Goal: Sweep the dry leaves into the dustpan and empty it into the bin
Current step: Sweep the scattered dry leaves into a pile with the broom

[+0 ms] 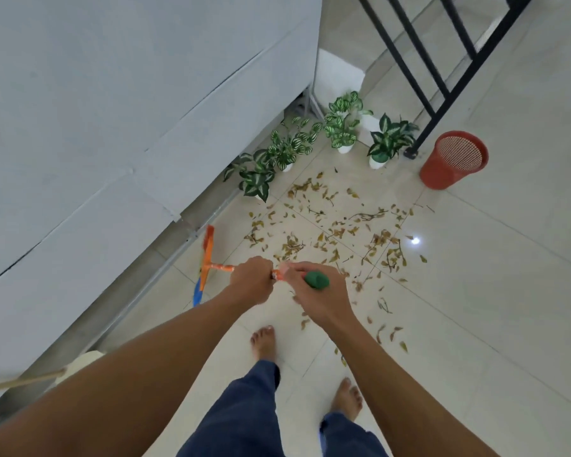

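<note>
Gripping the broom (208, 258) by its orange handle, both hands are wrapped tight around it, the left hand (251, 280) lower, the right hand (317, 291) near the green end cap; its head is hanging by the wall, dry leaves (327, 232) are lying scattered on the tiled floor (475, 291), and the red bin (454, 159) is standing beyond them near potted plants (310, 140)
</note>
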Motion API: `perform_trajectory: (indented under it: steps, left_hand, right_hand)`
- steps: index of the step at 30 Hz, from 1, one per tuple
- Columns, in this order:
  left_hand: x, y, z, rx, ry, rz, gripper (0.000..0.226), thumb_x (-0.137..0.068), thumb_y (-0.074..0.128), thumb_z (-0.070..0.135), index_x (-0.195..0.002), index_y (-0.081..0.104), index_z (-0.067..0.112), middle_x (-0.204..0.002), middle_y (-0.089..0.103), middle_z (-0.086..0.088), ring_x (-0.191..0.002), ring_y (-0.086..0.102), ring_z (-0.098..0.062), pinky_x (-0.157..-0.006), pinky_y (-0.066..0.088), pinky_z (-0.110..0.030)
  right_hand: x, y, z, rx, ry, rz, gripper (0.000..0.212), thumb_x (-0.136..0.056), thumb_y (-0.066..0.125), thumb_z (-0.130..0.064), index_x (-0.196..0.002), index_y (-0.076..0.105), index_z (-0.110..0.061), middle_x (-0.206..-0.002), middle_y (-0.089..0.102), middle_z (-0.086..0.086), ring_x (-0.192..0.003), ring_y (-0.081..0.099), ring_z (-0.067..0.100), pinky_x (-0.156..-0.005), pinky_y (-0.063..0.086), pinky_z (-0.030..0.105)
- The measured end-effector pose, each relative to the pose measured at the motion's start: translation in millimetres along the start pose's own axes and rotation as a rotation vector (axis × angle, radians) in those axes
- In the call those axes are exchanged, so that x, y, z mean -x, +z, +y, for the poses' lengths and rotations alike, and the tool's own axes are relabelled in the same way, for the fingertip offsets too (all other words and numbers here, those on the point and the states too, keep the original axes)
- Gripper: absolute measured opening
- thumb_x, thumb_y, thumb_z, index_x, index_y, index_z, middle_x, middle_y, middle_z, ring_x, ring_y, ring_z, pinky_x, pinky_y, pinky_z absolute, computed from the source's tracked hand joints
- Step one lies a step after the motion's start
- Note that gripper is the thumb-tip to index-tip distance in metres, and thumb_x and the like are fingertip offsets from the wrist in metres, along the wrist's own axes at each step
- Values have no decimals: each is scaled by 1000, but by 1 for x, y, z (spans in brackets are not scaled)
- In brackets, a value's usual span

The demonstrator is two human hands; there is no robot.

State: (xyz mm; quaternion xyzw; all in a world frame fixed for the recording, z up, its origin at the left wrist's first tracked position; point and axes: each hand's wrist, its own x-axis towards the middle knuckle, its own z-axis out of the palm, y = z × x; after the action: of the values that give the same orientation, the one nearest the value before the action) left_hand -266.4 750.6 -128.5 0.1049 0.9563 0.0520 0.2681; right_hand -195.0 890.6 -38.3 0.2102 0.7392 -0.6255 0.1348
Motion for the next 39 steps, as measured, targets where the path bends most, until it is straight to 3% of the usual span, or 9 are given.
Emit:
perform_trajectory:
  steps: [8,14,17,20,24,27,32,36,39]
  left_hand:
    - [-41,7,-57,-6,27,-10,10,-97,51,18,-98,61,17,-97,62,-2,-88,65,-22,-74,52,-34]
    - [-64,8,-17,49,166,-44,10,-95,50,10,-98,58,16,-92,59,-1,-87,59,-21,-70,45,-30]
    - [-64,-2,11,76,236,-15,13,-96,49,8,-89,52,19,-85,55,1,-84,59,-21,-67,42,-29]
    - [-62,-18,24,68,267,59,14,-97,50,8,-87,51,18,-84,57,0,-79,56,-19,-66,44,-29]
    - [-68,-31,11,46,256,152,14,-98,52,14,-86,50,22,-76,46,7,-72,49,-16,-61,35,-24]
    - [-83,-32,-8,27,214,122,18,-96,53,12,-86,45,24,-69,35,12,-70,45,-13,-53,23,-18]
    - [-109,-32,-23,-55,185,-36,12,-94,51,8,-99,60,14,-95,64,-4,-92,63,-26,-76,49,-33]
    - [-109,-26,9,-36,252,-86,13,-92,54,8,-99,60,17,-101,65,-1,-85,57,-19,-70,41,-26]
    - [-98,-26,37,-18,279,-41,12,-90,54,9,-89,55,21,-89,59,4,-79,52,-16,-65,35,-26]
  right_hand:
    - [-30,58,1,-51,-82,227,31,-87,67,-22,-60,70,-35,-49,59,-16,-46,51,2,-49,39,12]
    - [-36,36,-6,40,-59,323,16,-88,68,-17,-81,81,-24,-50,61,-22,-44,53,0,-46,36,7]
    - [-27,8,-26,102,-128,387,25,-87,68,-17,-73,78,-36,-54,67,-17,-47,61,7,-41,44,18]
    - [-21,-9,-51,115,-140,416,31,-86,69,-22,-67,75,-45,-64,73,-7,-60,71,21,-56,59,40]
    - [-24,-10,-64,47,-153,377,27,-86,69,-21,-70,77,-41,-66,75,-9,-64,73,21,-62,62,46]
    - [-41,7,-54,22,-124,377,20,-86,69,-20,-75,80,-31,-61,72,-5,-56,67,16,-51,57,36]
    - [-72,42,-36,-68,-7,425,17,-87,68,-17,-76,80,-20,-58,68,-7,-51,57,8,-51,42,18]
    - [-61,22,-34,-76,44,502,26,-87,70,-17,-68,76,-34,-65,74,1,-67,70,31,-59,60,44]
    - [-42,-6,-39,-27,-15,554,18,-86,68,-21,-72,77,-28,-64,72,9,-66,69,36,-61,58,56]
